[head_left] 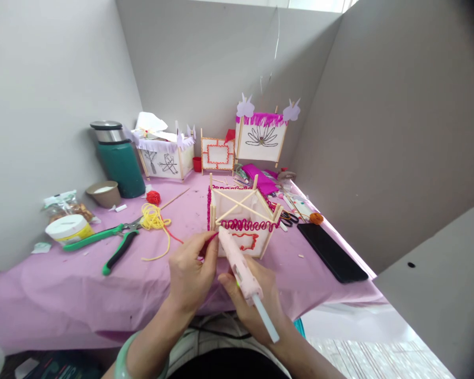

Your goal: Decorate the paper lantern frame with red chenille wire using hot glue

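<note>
A small box frame [266, 239] of wooden sticks and white panels stands near the table's front edge. Magenta yarn trims its rims, red yarn forms a shape on its front panel, and two sticks cross over its top. My right hand [256, 295] is wrapped round a pink glue gun [240, 268] with a glue stick out of its rear. The gun's nozzle touches or nearly touches the box's front left corner. There my left hand [191, 268] pinches a dark magenta strand [210, 239] between thumb and finger.
Green-handled pliers [120, 252], yellow yarn [153, 217], a white-lidded tub [69, 229], a bowl [103, 196] and a teal bottle [120, 166] lie or stand left. Behind are decorated panels [262, 138] and a box [164, 160]. Right are a black phone [332, 252] and scissors [288, 218].
</note>
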